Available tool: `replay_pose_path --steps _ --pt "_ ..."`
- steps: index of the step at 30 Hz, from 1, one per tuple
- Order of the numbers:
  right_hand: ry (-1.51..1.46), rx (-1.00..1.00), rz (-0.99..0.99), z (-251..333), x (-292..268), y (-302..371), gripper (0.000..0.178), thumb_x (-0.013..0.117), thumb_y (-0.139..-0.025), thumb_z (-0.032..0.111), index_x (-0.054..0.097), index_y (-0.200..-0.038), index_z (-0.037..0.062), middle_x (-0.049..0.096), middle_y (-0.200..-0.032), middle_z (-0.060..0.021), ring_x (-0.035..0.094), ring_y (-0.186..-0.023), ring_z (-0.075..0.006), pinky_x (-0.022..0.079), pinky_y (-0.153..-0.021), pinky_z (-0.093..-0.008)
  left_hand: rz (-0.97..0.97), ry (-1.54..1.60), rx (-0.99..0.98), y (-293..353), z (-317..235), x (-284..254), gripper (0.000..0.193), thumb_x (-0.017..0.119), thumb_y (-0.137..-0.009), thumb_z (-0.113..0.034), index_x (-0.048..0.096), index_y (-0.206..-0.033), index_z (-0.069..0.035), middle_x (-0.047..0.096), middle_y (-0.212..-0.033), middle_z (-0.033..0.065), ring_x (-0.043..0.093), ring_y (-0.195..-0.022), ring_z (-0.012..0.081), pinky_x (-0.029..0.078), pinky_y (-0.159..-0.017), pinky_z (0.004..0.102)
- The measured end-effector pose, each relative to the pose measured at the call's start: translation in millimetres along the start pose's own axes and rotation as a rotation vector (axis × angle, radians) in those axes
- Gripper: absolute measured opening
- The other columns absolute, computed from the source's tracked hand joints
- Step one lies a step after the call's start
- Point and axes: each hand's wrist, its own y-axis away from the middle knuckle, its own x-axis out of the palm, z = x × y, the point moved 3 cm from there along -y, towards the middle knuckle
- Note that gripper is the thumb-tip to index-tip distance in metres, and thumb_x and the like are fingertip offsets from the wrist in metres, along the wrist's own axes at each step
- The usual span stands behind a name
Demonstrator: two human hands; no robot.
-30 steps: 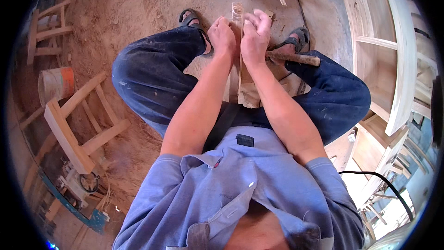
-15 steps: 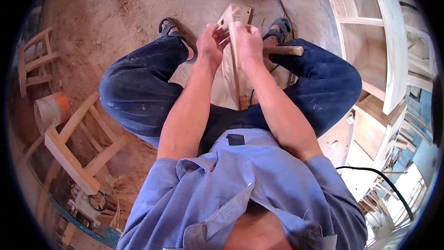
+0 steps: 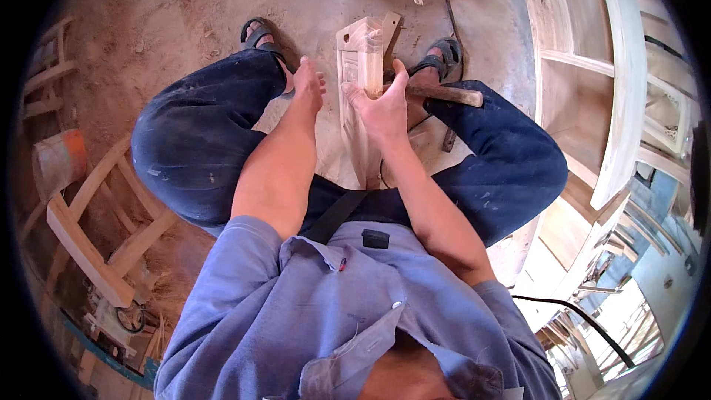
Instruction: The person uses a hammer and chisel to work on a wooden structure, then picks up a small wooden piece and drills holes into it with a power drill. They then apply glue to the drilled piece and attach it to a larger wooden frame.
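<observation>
Between my knees stands a pale carved wooden piece (image 3: 351, 59) with a dark round hole near its top. A squared wooden block (image 3: 370, 50) lies against it. My right hand (image 3: 381, 111) is around the block's near end, thumb on one side and fingers on the other; some fingertips are hidden. My left hand (image 3: 308, 85) is held apart to the left, fingers stretched out and nothing in it. By my right hand, a brown wooden handle (image 3: 448, 94) reaches across toward my right leg; its other end is hidden.
Wooden frames (image 3: 92, 252) and an orange-and-grey bucket (image 3: 59, 163) stand at left. A tall pale wooden cabinet-like piece (image 3: 578, 63) rises at right. Behind the block is a thin wooden strip (image 3: 392, 27). A dark cord (image 3: 448, 7) runs along the dusty floor.
My left hand has come away from the wood and moved left. My right hand has lowered a little, its thumb and fingers now spread around the block. The view has shifted slightly.
</observation>
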Motion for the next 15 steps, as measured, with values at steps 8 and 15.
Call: replay_pose_path --steps 8,15 --pt "-0.242 -0.203 0.070 31 -51 10 0.095 0.071 -0.090 0.037 0.015 -0.156 -0.0026 0.061 -0.091 -0.0114 0.059 -0.080 -0.0189 0.049 -0.074 -0.0324 0.312 -0.020 0.132 -19 -25 40 0.083 0.029 -0.099 -0.070 0.036 -0.155 -0.008 0.049 -0.149 0.0206 0.046 -0.133 0.0346 0.028 -0.110 0.0527" --pt "-0.542 -0.368 0.121 58 -110 16 0.109 0.068 -0.086 0.057 0.010 -0.159 0.0002 0.062 -0.091 -0.0090 0.059 -0.081 -0.0149 0.047 -0.075 -0.0281 0.592 0.281 0.241 42 -76 91 0.098 0.022 -0.096 -0.078 0.038 -0.152 0.001 0.052 -0.148 0.0208 0.044 -0.138 0.0336 0.019 -0.117 0.0507"
